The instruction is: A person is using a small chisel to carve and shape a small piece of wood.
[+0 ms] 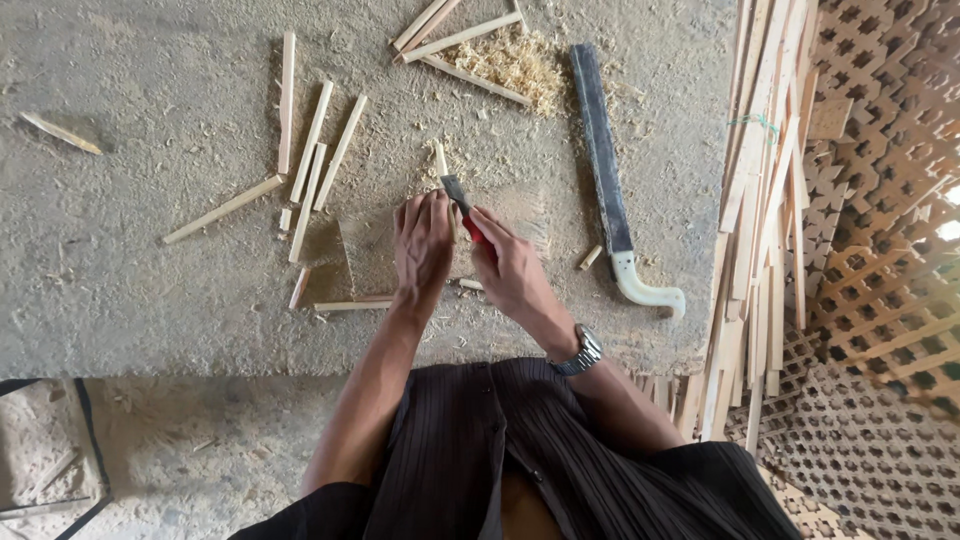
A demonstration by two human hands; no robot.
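Left hand [422,243] pinching stick [441,165], right hand [510,268] clenched on red-handled knife [462,208]; best shaving toward twelve o'clock, thinly.

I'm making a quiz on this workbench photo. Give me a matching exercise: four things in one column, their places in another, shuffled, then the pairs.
Things:
1. machete
2. shavings
3. lattice
4. small knife

Places:
A. far right, past the slat bundle
B. in the right hand
C. flat on the bench, right of the hands
D. heaped at the bench's far edge

Pairs: 1-C, 2-D, 3-A, 4-B
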